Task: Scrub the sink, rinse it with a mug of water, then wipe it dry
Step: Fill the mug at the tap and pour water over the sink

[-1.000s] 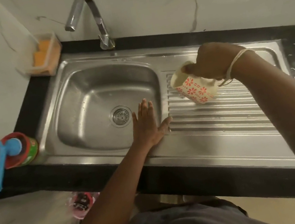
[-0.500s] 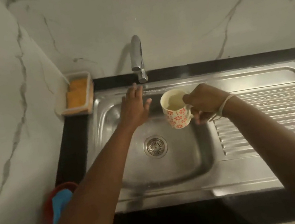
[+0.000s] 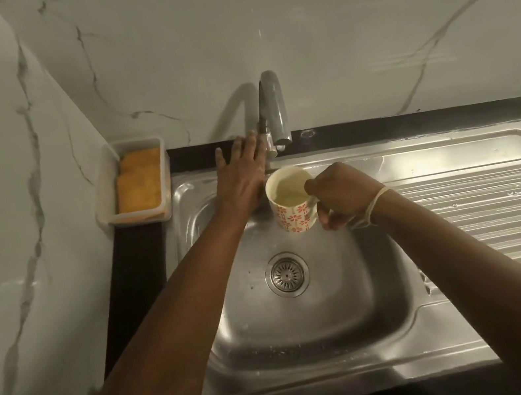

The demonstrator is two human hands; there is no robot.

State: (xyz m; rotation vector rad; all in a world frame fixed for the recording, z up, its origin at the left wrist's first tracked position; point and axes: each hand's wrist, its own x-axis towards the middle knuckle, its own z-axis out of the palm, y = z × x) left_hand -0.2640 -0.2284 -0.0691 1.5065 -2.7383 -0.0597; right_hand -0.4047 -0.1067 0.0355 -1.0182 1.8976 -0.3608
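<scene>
Right hand (image 3: pixel 342 195) grip clenched round mug (image 3: pixel 291 204) handle, mug upright just below tap (image 3: pixel 274 114) spout, over sink (image 3: pixel 310 328). Left hand (image 3: pixel 241 173) released, fingers straight, touching tap base.

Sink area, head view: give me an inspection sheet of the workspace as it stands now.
Surface: steel sink set in a black counter, basin wet, ribbed drainboard to the right.
Job's things: floral mug held upright over the basin, below the tap; no stream visible.
Clutter: clear tray with orange sponges at the back left corner.
Grippers: left hand reaches to the tap base, fingers straight; right hand grips the mug's handle.
Cables: nothing seen.
Surroundings: white marbled wall behind and to the left.
</scene>
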